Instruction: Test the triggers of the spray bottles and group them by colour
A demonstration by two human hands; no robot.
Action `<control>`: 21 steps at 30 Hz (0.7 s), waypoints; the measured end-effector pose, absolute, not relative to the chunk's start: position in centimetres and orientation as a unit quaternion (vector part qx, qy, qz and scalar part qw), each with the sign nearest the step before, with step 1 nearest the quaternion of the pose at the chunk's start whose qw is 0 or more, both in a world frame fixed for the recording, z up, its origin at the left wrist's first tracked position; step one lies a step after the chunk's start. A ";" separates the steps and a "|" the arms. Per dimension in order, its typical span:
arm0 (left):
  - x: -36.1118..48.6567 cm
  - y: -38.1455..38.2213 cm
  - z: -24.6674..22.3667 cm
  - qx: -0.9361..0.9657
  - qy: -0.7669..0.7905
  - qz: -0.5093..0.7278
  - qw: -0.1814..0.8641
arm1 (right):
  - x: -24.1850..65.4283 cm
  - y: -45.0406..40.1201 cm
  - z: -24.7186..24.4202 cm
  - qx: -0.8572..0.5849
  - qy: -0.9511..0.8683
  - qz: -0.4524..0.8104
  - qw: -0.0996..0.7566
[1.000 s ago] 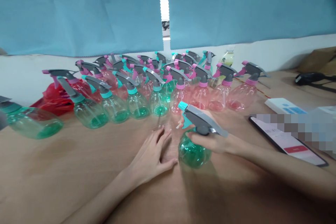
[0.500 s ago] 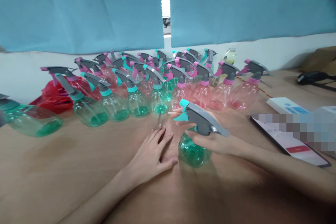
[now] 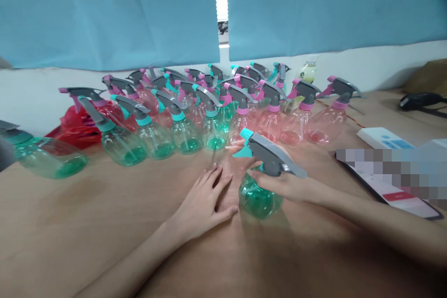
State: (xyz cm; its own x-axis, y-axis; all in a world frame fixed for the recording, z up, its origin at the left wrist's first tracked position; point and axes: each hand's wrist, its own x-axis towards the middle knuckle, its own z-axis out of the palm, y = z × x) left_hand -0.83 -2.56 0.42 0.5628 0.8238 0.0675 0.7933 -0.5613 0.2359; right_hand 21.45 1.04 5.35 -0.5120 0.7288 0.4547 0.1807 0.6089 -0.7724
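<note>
A green spray bottle point(image 3: 260, 199) with a grey and turquoise trigger head stands upright, close in front of me. My right hand point(image 3: 279, 182) is wrapped round its neck, the thumb on the near side and some fingers stretched out behind the trigger. Just left of the bottle, my left hand point(image 3: 204, 200) lies flat on the wooden table point(image 3: 139, 251), fingers spread, holding nothing. Its thumb tip is close to the bottle's left side. Beyond both hands stand several green bottles point(image 3: 188, 137) and several pink bottles point(image 3: 324, 123) in rows.
A red plastic bag point(image 3: 77, 125) lies behind the bottles at the left. On the right are a phone point(image 3: 398, 193), a white and blue box point(image 3: 384, 137) and a black object point(image 3: 419, 101). A blue curtain point(image 3: 104, 14) hangs at the back.
The whole view has shifted slightly, with most of the bottles appearing a little further right. Both hands keep the same pose, and the right hand still grips the green bottle.
</note>
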 end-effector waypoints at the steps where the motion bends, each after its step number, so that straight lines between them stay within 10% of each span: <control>1: -0.9 -2.6 0.4 0.880 0.459 0.088 0.089 | 21.5 1.0 5.4 -0.285 -0.797 0.343 0.407; 21: -1.0 -2.6 0.4 0.883 0.454 0.082 0.093 | 21.6 0.6 6.2 -0.282 -0.774 0.386 0.415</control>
State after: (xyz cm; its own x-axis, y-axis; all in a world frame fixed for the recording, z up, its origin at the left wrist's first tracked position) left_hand -1.03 -2.63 0.43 0.5751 0.8159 0.0593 0.7856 -0.5710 0.2385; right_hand 21.55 0.65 6.16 -0.4957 0.7571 0.4256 0.1164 0.5435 -0.8313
